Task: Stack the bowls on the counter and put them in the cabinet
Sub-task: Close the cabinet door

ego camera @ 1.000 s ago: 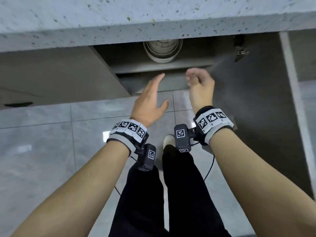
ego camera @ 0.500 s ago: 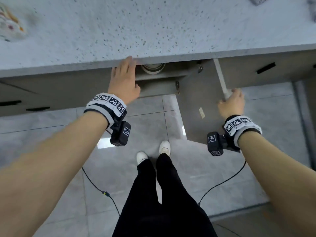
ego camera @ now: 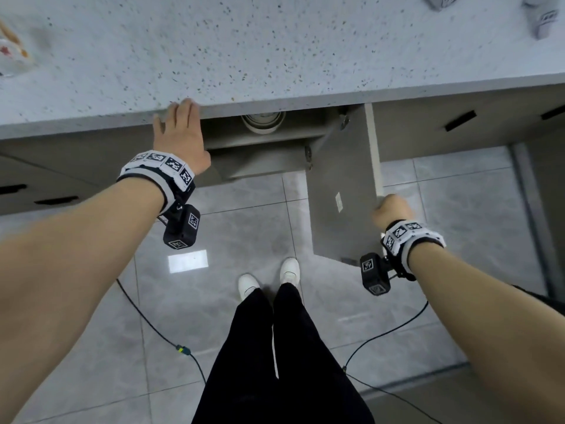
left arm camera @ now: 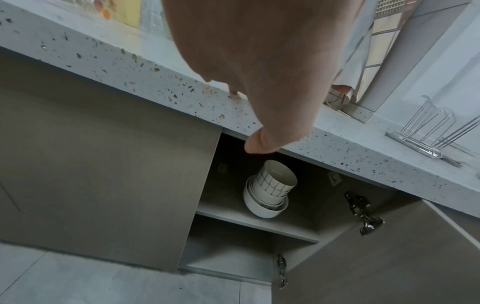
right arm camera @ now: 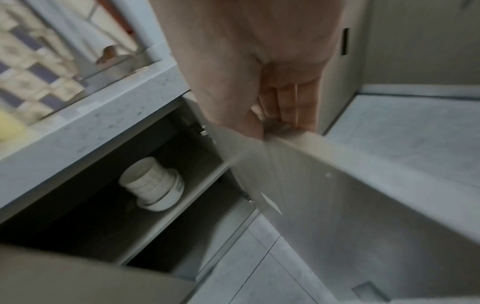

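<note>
Nearby, wire rack (left arm camera: 431, 133) on counter (ego camera: 275, 50)

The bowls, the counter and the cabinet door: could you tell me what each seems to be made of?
Bowls: likely glazed ceramic, perhaps melamine; smooth off-white walls with a soft sheen.
Counter: terrazzo-like stone or composite; pale grey with dark speckles, matte.
Door: probably laminated board; flat grey-brown matte face, paler edge strip, metal hinges. The right hand grips its edge.

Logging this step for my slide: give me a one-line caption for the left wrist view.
Stacked bowls on the upper shelf of the open cabinet, left hand resting on the counter edge.
</note>
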Tool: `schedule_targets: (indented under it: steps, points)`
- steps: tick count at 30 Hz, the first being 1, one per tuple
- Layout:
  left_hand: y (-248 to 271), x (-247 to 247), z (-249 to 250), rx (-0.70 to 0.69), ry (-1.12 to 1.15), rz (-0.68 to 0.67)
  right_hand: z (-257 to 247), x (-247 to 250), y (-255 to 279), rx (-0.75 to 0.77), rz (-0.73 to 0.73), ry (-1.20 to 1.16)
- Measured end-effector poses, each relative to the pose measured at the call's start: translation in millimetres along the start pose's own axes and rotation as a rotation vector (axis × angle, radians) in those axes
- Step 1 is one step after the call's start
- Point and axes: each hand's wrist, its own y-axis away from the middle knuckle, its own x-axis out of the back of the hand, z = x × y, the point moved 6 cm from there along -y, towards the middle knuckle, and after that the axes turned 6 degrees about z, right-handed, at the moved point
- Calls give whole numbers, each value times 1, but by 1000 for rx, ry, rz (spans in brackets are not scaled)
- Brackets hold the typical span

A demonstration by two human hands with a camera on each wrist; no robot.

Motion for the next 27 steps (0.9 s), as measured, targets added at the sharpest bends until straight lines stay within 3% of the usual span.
schedule_targets:
  steps: [6,9,12,16,19,24,27]
  points:
    - [0,3,0,2,-3,-56,-56,-28,14,168,-92,-13]
    - [0,6,-2,-1,7,-75,-97,-42,14,201,-195,-184]
    - [0,9,-4,-11,24,-104,-140,-56,18,128,-338,-520]
    - [0,12,-7,-21,32,-152,-195,-60,21,-53,-417,-952]
    - [-2,13,-8,-32,36,-167,-219,-63,25,-174,-591,-1235]
    - [0,8,-10,-35,38,-120,-217,-60,17,-326,-649,-1313]
    - [1,4,-8,-15,24,-90,-229,-59,7,-317,-719,-1344]
